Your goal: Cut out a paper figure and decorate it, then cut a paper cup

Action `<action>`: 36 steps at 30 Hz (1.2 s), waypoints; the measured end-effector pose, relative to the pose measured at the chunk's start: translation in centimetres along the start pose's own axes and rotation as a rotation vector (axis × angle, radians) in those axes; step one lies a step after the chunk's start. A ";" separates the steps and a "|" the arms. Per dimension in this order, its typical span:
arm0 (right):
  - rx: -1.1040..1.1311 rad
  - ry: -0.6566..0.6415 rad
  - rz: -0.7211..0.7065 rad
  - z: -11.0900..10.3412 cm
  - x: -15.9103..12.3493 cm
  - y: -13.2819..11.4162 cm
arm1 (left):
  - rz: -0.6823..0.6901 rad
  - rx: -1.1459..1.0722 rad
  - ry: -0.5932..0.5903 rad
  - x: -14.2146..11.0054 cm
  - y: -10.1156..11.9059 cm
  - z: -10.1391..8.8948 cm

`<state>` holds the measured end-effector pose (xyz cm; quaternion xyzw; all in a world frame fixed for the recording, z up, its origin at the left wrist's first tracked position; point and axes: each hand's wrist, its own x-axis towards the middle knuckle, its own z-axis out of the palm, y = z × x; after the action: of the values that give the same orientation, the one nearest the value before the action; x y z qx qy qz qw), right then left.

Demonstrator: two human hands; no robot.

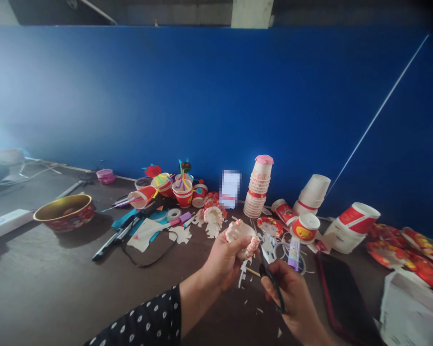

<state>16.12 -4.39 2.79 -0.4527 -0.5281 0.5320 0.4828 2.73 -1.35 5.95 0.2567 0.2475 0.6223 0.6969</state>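
Note:
My left hand (225, 262) pinches a cut paper cup piece (242, 231), cream inside, with red-and-white curls along its edge. The thumb lies over its inner side. Beside it, my right hand (296, 293) is closed round a pair of black-handled scissors (272, 283), their blades pointing up and away, close to the cup piece's right edge. I cannot tell whether the blades touch the paper. Just beyond my left hand lies a similar cut cup piece (213, 221) with a curled rim. Small paper scraps (242, 276) are scattered under and between my hands.
Stacked paper cups (259, 192) stand by the blue partition (216, 96). More cups (353, 226) are at right, near a dark phone (346, 293). At left are a red-and-gold bowl (65, 214), pens (113, 238), a tape roll (174, 214) and decorated cups (183, 193).

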 end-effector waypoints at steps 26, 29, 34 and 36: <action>0.075 -0.075 -0.035 -1.1 0.0 0.7 | -0.026 -0.014 -0.020 -0.4 0.4 0.6; 0.050 -0.059 -0.026 -1.2 0.0 0.7 | -0.019 -0.003 -0.021 -0.4 0.4 0.6; 0.022 -0.041 -0.007 -1.1 0.0 0.3 | -0.007 0.022 -0.024 -0.2 0.3 0.3; 0.025 -0.050 -0.003 -0.9 0.0 0.1 | -0.004 0.034 -0.037 -0.1 0.3 0.1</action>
<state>17.03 -4.30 2.67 -0.4321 -0.5340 0.5490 0.4761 2.61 -1.47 6.24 0.2794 0.2455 0.6117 0.6982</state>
